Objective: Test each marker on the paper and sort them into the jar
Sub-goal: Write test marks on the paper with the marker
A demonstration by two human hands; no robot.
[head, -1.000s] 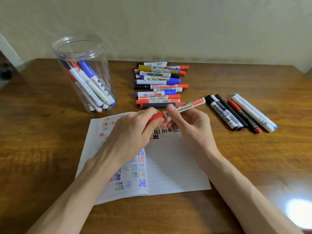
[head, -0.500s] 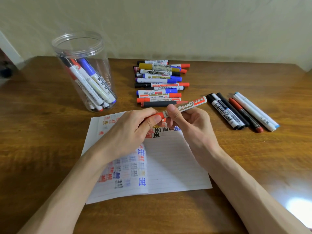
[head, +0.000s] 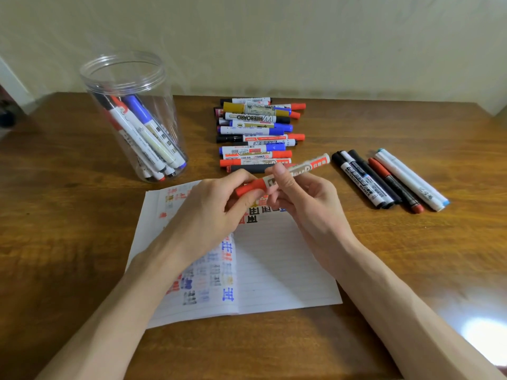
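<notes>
A red whiteboard marker (head: 304,168) is held above the lined paper (head: 277,270), which bears coloured test marks. My left hand (head: 211,212) pinches its red cap (head: 248,187). My right hand (head: 307,204) grips the white barrel just right of the cap, thumb on top. The cap still sits on the barrel. A clear plastic jar (head: 129,78) stands at the back left with several markers leaning inside.
A pile of several markers (head: 258,133) lies behind the paper at the table's middle. A row of several more markers (head: 389,179) lies to the right. The wooden table (head: 60,242) ends at a wall behind; a bright glare spot sits at the front right.
Both hands keep hold of the red marker. More of the red cap shows between the fingers of my left hand than before.
</notes>
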